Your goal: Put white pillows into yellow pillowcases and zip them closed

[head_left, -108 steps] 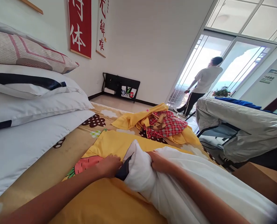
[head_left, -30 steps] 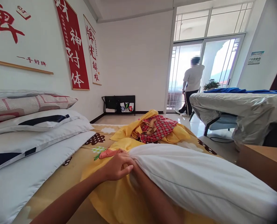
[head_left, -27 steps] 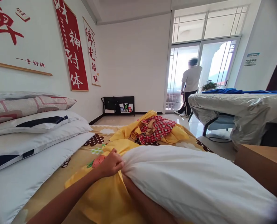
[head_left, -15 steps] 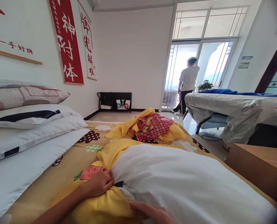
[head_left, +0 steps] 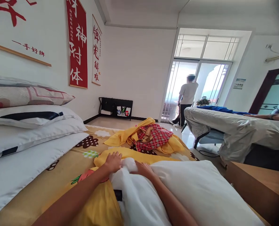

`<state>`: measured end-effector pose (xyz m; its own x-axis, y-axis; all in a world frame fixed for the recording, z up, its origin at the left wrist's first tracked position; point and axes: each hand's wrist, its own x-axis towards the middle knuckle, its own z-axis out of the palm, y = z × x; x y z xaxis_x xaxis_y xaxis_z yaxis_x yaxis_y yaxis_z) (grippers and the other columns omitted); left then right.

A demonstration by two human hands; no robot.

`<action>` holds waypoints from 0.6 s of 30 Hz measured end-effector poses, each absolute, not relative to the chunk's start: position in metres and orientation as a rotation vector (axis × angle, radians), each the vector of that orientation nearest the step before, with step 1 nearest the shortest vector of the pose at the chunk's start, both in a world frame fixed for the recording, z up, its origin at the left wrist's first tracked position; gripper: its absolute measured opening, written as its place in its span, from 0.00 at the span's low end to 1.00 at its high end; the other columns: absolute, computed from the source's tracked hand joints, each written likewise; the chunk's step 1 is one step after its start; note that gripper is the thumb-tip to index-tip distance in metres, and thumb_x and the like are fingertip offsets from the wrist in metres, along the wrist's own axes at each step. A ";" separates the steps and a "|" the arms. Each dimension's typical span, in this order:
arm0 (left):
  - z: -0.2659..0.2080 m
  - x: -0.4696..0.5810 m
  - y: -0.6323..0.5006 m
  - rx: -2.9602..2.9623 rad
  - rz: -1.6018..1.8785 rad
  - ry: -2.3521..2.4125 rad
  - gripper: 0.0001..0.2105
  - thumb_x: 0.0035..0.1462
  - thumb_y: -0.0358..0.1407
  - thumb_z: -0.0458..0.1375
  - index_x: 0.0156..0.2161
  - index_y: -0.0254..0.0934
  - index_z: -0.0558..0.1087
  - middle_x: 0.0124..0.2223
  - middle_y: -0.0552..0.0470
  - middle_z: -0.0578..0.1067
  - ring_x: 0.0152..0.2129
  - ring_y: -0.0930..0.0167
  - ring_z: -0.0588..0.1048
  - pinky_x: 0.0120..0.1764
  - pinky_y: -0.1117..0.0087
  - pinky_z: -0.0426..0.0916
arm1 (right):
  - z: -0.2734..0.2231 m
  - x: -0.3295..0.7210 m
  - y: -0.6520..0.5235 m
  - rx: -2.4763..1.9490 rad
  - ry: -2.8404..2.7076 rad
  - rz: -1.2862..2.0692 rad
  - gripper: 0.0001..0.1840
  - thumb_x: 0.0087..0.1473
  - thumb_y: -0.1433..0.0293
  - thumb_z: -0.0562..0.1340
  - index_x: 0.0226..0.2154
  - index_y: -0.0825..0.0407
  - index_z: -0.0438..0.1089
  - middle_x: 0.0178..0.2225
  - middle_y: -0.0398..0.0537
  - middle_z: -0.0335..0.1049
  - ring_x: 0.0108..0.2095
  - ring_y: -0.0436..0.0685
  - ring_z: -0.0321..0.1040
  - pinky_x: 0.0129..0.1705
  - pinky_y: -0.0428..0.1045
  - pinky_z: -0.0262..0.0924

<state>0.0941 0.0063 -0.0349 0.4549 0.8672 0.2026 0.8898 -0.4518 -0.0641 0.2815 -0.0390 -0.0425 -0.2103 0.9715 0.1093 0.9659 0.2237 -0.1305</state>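
A plump white pillow (head_left: 200, 185) lies in front of me, on top of a yellow cloth cover (head_left: 99, 201) with a carrot print. At its far left end, my left hand (head_left: 114, 162) is closed on the pillow's edge, beside the yellow cloth. My right hand (head_left: 144, 169) grips the same end from the other side, its fingers partly sunk in the white fabric. Between both hands the pillow bunches into a small bulge. A dark tag (head_left: 118, 195) shows by the yellow cloth, below my left hand.
White pillows (head_left: 35, 138) are stacked at the left, a patterned one (head_left: 31, 96) on top. Beyond lies a crumpled yellow cloth with red plaid fabric (head_left: 155, 136). A person (head_left: 187, 94) stands by the glass doors. A plastic-covered table (head_left: 224, 125) and a cardboard box (head_left: 259, 179) are at right.
Both hands have moved away from me to the pillow's far left end, my right hand coming up from the bottom edge. The pillow's left part is now squeezed and bunched. The view has tilted up.
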 end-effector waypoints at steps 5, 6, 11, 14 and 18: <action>-0.056 0.112 0.034 -2.524 -0.093 -1.658 0.13 0.56 0.28 0.55 0.46 0.29 0.71 0.43 0.40 0.76 0.40 0.60 0.75 0.39 0.65 0.68 | -0.052 0.286 -0.053 -1.819 -2.508 0.081 0.26 0.52 0.65 0.60 0.55 0.41 0.67 0.41 0.55 0.76 0.41 0.68 0.73 0.39 0.56 0.63; -0.056 0.113 0.038 -2.521 -0.074 -1.676 0.11 0.57 0.29 0.56 0.45 0.29 0.72 0.42 0.41 0.76 0.39 0.62 0.76 0.39 0.64 0.69 | -0.051 0.284 -0.054 -1.806 -2.531 0.084 0.24 0.52 0.67 0.59 0.53 0.42 0.68 0.40 0.55 0.76 0.41 0.68 0.73 0.39 0.56 0.63; -0.033 0.111 0.044 -2.523 -0.181 -1.643 0.11 0.62 0.38 0.55 0.45 0.32 0.70 0.41 0.45 0.75 0.38 0.67 0.74 0.42 0.62 0.69 | -0.051 0.243 -0.055 -1.695 -2.595 0.047 0.22 0.51 0.73 0.54 0.47 0.44 0.72 0.38 0.53 0.76 0.38 0.64 0.73 0.38 0.54 0.64; -0.013 0.129 0.033 -2.540 -0.318 -1.538 0.10 0.58 0.31 0.53 0.45 0.33 0.69 0.40 0.42 0.75 0.39 0.62 0.75 0.40 0.63 0.68 | -0.050 0.216 -0.051 -1.594 -2.603 0.014 0.24 0.50 0.72 0.57 0.50 0.41 0.70 0.39 0.49 0.76 0.39 0.62 0.72 0.40 0.52 0.64; 0.000 0.155 0.007 -2.615 -0.387 -1.340 0.13 0.55 0.29 0.53 0.46 0.37 0.67 0.42 0.43 0.75 0.40 0.60 0.75 0.41 0.62 0.67 | -0.040 0.220 -0.035 -1.563 -2.463 -0.072 0.23 0.58 0.73 0.49 0.52 0.47 0.68 0.44 0.49 0.75 0.46 0.61 0.69 0.50 0.53 0.60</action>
